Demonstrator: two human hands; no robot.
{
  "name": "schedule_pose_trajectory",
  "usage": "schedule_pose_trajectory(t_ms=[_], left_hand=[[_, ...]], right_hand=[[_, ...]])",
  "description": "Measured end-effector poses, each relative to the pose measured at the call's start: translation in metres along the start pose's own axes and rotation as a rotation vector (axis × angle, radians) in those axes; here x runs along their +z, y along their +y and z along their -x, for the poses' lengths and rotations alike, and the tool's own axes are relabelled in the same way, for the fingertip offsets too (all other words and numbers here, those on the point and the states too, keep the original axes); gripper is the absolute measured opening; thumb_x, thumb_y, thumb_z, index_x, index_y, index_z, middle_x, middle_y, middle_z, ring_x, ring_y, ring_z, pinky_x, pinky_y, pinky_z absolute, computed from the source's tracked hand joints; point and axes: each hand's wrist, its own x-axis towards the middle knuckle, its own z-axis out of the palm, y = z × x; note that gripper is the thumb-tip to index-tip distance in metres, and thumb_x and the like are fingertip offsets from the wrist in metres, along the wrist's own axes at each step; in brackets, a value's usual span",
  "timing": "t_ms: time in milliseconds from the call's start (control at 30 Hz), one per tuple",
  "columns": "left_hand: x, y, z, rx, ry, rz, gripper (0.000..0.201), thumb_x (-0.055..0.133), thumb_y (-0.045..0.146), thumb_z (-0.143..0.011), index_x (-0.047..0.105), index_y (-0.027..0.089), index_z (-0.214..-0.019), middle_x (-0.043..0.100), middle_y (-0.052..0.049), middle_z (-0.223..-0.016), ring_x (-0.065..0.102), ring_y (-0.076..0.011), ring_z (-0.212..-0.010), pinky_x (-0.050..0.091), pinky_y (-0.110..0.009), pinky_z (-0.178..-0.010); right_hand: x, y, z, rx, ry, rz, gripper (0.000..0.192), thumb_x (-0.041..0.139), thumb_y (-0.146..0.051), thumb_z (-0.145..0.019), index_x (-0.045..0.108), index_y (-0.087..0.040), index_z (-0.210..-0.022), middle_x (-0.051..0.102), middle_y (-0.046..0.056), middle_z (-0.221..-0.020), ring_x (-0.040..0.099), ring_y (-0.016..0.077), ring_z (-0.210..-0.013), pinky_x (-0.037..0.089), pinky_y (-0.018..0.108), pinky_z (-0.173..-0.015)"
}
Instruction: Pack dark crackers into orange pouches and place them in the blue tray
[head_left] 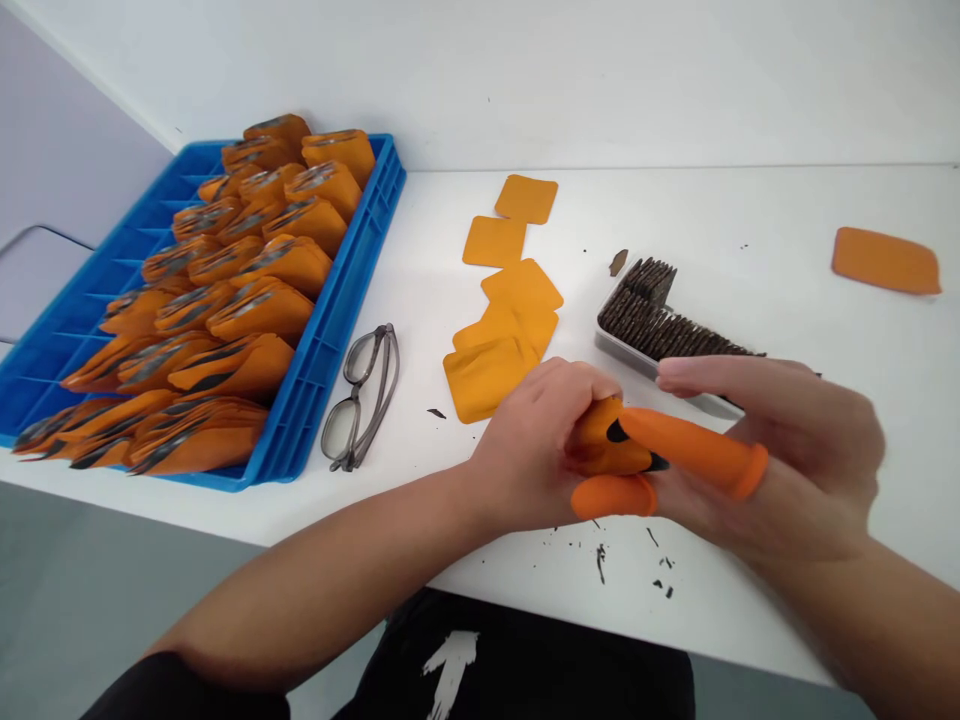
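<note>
My left hand (pixel 536 440) is wrapped around a small orange pouch (pixel 592 440) with dark marks at its end. Most of the pouch is hidden inside that hand. My right hand (pixel 795 460) wears orange finger cots (pixel 690 450) on the thumb and index finger. Those two fingertips pinch the pouch's right end, while its other fingers stretch out above. Just behind the right hand lies a clear tray (pixel 630 350) holding thin dark brown pieces (pixel 652 310) in rows. Several flat orange squares (pixel 487 375) lie beyond my left hand, some overlapping.
A blue crate (pixel 296 400) at left holds many filled orange pouches (pixel 262 260). Folded glasses (pixel 345 425) lie beside it. One orange piece (pixel 885 260) rests at far right. Dark crumbs (pixel 600 565) are scattered near the white table's (pixel 750 620) front edge. A white wall stands behind.
</note>
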Motion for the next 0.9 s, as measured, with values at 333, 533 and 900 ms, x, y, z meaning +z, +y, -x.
schedule_pose_trajectory(t_ms=[333, 533, 900], left_hand=[[0.003, 0.000, -0.003, -0.278, -0.014, 0.323, 0.060, 0.097, 0.048, -0.068, 0.048, 0.024, -0.091, 0.050, 0.005, -0.076, 0.039, -0.0086, -0.062, 0.034, -0.024, -0.049], [0.004, 0.004, -0.008, -0.448, -0.070, 0.630, 0.059, 0.100, 0.032, -0.064, 0.048, 0.024, -0.091, 0.045, 0.008, -0.070, 0.037, -0.0070, -0.059, 0.036, -0.021, -0.047], [-0.002, -0.001, -0.010, -0.447, -0.221, 0.738, 0.045, 0.082, 0.016, -0.074, 0.046, 0.025, -0.099, 0.046, 0.008, -0.073, 0.037, -0.0057, -0.056, 0.037, -0.022, -0.048]], right_hand=[[0.011, 0.004, -0.008, -0.310, 0.207, 0.067, 0.020, 0.084, -0.025, -0.088, 0.065, -0.023, -0.085, 0.072, 0.013, -0.115, 0.072, 0.0273, -0.090, 0.061, 0.042, -0.066], [0.011, 0.015, -0.009, -0.345, 0.195, 0.059, 0.024, 0.076, -0.042, -0.096, 0.066, -0.022, -0.089, 0.072, 0.016, -0.122, 0.070, 0.0269, -0.090, 0.061, 0.043, -0.067], [-0.001, 0.021, -0.007, -0.366, 0.133, 0.069, 0.020, 0.082, -0.036, -0.091, 0.074, -0.022, -0.102, 0.070, 0.018, -0.132, 0.074, 0.0286, -0.095, 0.064, 0.042, -0.067]])
